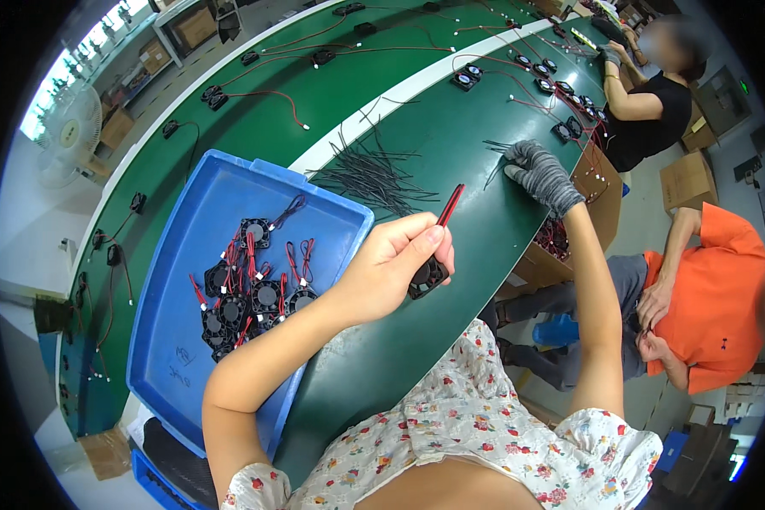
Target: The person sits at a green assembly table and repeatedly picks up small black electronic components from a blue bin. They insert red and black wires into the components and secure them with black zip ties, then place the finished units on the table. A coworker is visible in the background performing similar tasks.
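Observation:
My bare left hand [405,255] is closed around a small black cooling fan [428,279]. The fan's red and black cable [453,204] is folded into a narrow bundle that sticks up past my thumb. My right hand [542,177], in a grey knit glove, is closed at the table's near edge, with thin black ties [495,161] at its fingertips. A loose pile of the same ties [374,174] lies on the green table between the blue tray and my right hand.
The blue tray [166,340] at left holds several fans [266,296] with bundled cables. More fans lie along the green conveyor [255,81] beyond a white rail. At far right a co-worker [654,106] handles fans; a person in orange [714,297] sits beside an open carton [599,191].

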`<state>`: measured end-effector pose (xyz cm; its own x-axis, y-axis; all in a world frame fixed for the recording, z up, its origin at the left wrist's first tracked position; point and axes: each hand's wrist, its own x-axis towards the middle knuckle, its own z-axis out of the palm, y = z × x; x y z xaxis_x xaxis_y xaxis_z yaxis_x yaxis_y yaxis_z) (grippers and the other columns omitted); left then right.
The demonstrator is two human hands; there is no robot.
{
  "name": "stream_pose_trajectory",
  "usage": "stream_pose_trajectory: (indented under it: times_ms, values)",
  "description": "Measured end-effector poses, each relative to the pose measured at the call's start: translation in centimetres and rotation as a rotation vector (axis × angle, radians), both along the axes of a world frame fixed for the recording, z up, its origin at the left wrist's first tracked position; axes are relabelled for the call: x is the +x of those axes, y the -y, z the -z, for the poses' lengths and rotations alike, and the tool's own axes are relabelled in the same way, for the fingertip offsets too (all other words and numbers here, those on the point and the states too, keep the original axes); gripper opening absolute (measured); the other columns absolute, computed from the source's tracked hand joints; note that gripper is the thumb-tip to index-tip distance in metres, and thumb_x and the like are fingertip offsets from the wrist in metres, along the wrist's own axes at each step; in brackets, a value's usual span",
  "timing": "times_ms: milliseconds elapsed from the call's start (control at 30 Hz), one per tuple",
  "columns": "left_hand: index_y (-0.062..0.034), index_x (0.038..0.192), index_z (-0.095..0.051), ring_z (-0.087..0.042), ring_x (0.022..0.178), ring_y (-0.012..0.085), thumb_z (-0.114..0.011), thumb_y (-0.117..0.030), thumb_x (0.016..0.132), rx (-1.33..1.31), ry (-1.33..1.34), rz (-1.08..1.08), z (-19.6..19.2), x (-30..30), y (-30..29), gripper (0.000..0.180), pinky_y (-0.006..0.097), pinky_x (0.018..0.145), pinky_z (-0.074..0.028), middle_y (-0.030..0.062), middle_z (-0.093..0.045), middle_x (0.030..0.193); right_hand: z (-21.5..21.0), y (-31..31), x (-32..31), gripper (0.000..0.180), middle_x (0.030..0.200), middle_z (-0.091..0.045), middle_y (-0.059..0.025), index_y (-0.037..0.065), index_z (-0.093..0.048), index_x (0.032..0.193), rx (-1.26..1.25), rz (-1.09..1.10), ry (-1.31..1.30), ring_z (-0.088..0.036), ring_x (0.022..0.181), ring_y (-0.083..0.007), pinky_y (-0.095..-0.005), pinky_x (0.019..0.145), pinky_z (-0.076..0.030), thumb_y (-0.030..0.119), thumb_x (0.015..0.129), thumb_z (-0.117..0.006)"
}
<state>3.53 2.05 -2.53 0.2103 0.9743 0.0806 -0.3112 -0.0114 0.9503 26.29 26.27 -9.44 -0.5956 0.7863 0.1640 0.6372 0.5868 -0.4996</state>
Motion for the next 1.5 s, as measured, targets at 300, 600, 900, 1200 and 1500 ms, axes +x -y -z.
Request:
stream_pose_trajectory:
  times_ms: [300,600,900,1200,1500]
  values:
    - [-0.0047,0.074,-0.045,-0.052,0.067,0.0122,-0.038,-0.025,0.092,-0.046,0.047,-0.044,-0.1,0.0,-0.2,0.028,0.025,0.063,-0.043,0.0055,-0.052,0.074,-1.6,-0.3,-0.6,0.013,0.072,-0.053,-0.0097,0.001,-0.055,0.082,-0.153,-0.1,0.23,-0.051,0.068,-0.0173,-0.0296,0.065,-0.043,0.014,0.078,-0.057]
    - [-0.0053,0.076,-0.047,-0.053,0.068,0.0125,-0.039,-0.026,0.092,-0.043,0.085,-0.021,-0.4,-0.5,-0.4,0.028,0.025,0.064,-0.042,0.005,-0.054,0.074,-8.8,9.5,-5.1,0.018,0.07,-0.053,-0.0016,-0.001,-0.055,0.097,-0.677,-0.251,-0.349,-0.049,0.058,-0.0087,-0.0213,0.054,-0.044,0.01,0.085,-0.049]
    - [-0.0031,0.081,-0.05,-0.054,0.065,0.0125,-0.04,-0.025,0.091,-0.131,0.2,0.12,-1.4,-0.7,0.0,0.026,0.024,0.059,-0.043,0.0053,-0.054,0.071,-9.8,13.5,-7.3,0.019,0.064,-0.056,-0.0031,-0.001,-0.059,0.094,-0.78,-0.41,-0.534,-0.051,0.054,-0.0081,-0.0213,0.051,-0.043,0.012,0.082,-0.052]
    - [-0.0023,0.083,-0.052,-0.052,0.052,0.0142,-0.039,-0.023,0.09,-0.257,0.165,0.066,-2.5,-0.8,0.1,0.026,0.023,0.053,-0.042,0.0067,-0.053,0.058,-10.4,13.6,-7.1,0.022,0.07,-0.059,-0.0035,0.001,-0.059,0.1,-0.899,-0.406,-0.561,-0.051,0.055,-0.0079,-0.0211,0.05,-0.043,0.012,0.081,-0.053]
    - [-0.0041,0.076,-0.047,-0.042,0.044,0.0109,-0.038,-0.022,0.09,-0.281,0.22,0.037,-2.3,0.0,0.0,0.025,0.028,0.052,-0.044,0.0046,-0.046,0.054,-10.8,14.1,-7.6,0.016,0.07,-0.06,-0.0016,0.004,-0.062,0.087,-0.961,-0.366,-0.594,-0.051,0.055,-0.0065,-0.0195,0.048,-0.041,0.017,0.078,-0.061]
